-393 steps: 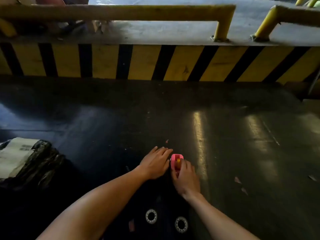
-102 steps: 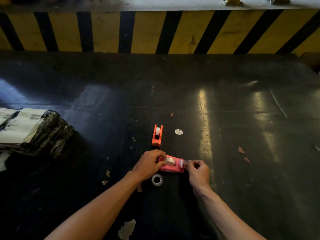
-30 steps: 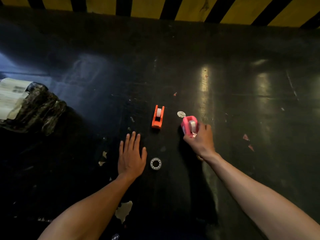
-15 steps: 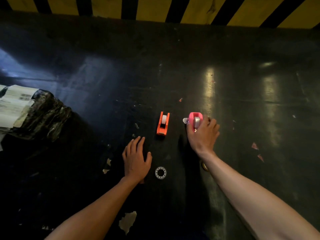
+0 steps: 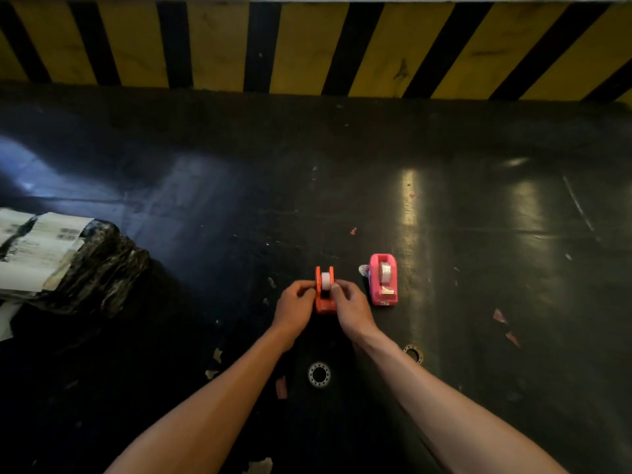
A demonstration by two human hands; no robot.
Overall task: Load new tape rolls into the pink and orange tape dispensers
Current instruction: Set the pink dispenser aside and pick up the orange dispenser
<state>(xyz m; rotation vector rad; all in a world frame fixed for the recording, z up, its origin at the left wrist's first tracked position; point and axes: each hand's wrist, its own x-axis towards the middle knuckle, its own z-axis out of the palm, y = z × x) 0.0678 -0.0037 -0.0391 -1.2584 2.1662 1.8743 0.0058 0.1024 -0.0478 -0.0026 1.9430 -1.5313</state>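
- Centrally, the orange dispenser (image 5: 324,295) stands on the dark floor (image 5: 478,275), long axis running near to far, a white roll (image 5: 325,281) seated between its two side walls.
- Left hand (image 5: 294,311) grips the dispenser's left wall, fingers curled, thumb and fingertips pinching at the height of the roll.
- Right hand (image 5: 352,308) mirrors it on the right wall, fingertips narrow and pressed against the side by the roll; whether they touch the roll itself or only the plastic, cannot tell.
- Pink dispenser (image 5: 383,279) sits just right of the right hand, apart from it, upright, with a clear roll (image 5: 385,269) in its cradle. No hand is on it.
- Small pale scrap (image 5: 363,269) lies against the pink dispenser's left side.
- Near the person, between the forearms, an empty ring-shaped core (image 5: 319,374) lies flat on the floor.
- Second ring (image 5: 413,354) lies just right of the right forearm, partly hidden by it.
- Far left, a black wrapped bundle (image 5: 99,268) with white labels (image 5: 34,248) on top, well apart from the dispensers.
- Far edge: a yellow and black striped barrier (image 5: 307,46) runs the full width.
- Bits of paper and tape litter the floor around the arms.
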